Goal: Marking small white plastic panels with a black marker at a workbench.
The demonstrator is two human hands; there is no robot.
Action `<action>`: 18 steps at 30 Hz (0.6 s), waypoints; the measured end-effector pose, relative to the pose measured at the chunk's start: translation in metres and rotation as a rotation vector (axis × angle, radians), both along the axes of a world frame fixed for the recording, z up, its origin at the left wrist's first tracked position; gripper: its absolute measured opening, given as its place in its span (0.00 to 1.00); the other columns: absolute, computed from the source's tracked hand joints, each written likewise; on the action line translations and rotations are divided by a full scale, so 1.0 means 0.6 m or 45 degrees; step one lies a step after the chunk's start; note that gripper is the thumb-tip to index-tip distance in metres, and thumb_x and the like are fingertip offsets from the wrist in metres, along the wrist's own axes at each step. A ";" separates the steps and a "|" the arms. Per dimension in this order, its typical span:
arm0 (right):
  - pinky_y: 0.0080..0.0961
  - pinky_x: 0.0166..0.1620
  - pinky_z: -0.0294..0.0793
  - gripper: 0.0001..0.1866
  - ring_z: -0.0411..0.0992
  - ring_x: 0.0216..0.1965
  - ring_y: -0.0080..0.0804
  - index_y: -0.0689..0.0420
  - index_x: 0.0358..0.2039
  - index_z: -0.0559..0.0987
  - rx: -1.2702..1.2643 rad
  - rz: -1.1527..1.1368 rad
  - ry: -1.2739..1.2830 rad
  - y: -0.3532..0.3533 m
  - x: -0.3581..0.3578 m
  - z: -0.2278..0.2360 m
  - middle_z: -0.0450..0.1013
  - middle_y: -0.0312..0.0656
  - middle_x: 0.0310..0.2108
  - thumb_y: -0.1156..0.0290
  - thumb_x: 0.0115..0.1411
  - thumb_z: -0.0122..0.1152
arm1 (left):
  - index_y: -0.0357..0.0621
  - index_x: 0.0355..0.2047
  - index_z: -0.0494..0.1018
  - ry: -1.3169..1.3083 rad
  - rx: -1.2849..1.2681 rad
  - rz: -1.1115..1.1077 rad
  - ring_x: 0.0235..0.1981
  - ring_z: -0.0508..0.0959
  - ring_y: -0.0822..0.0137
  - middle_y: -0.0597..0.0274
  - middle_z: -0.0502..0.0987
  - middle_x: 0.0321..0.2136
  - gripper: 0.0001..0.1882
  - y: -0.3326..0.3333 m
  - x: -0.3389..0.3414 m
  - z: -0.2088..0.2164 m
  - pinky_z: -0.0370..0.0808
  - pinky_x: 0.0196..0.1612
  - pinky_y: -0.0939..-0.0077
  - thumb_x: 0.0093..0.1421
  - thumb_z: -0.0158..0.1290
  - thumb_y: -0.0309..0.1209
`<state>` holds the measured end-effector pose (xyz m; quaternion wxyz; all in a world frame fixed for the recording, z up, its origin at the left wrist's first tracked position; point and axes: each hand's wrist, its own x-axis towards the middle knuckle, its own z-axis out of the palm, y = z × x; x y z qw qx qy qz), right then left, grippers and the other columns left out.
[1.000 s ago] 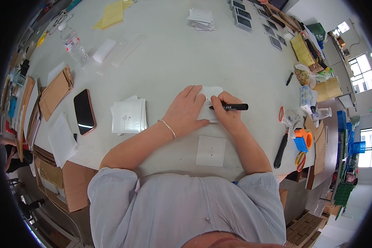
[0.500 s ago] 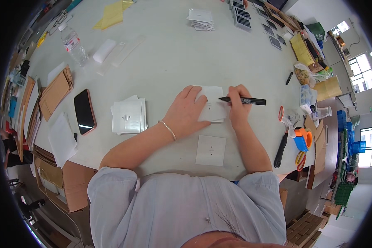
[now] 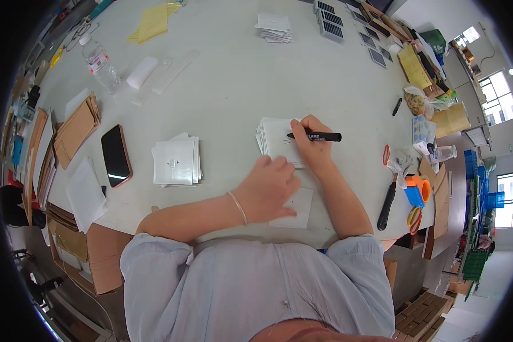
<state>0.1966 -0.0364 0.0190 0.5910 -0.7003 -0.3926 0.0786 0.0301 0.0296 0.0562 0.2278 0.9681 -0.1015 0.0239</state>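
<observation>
In my right hand a black marker pen is gripped, its tip pointing left. That hand rests on the right part of a stack of white square cards, which bears a few small dark marks. My left hand, with a bracelet at the wrist, hovers nearer to me with its thumb stretched out and fingers apart, holding nothing. Partly under it lies a single white square card on the table. Farther left sits another stack of white cards, its edges uneven.
At the left are a phone, a water bottle and cardboard pieces. On the right lie a black-handled tool, an orange-and-blue tape dispenser and scissors. Another card pile and small solar panels stand at the back.
My left hand has come off the card stack and moved toward me, over the single card. My right hand has shifted left with the marker, across the stack.
</observation>
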 end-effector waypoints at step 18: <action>0.20 0.20 0.57 0.14 0.57 0.17 0.15 0.59 0.15 0.67 -0.050 0.044 -0.010 -0.021 0.000 -0.004 0.64 0.32 0.13 0.75 0.53 0.62 | 0.38 0.41 0.67 -0.278 -0.054 0.449 0.55 0.62 0.47 0.41 0.63 0.52 0.29 0.075 0.043 -0.043 0.61 0.58 0.60 0.44 0.63 0.42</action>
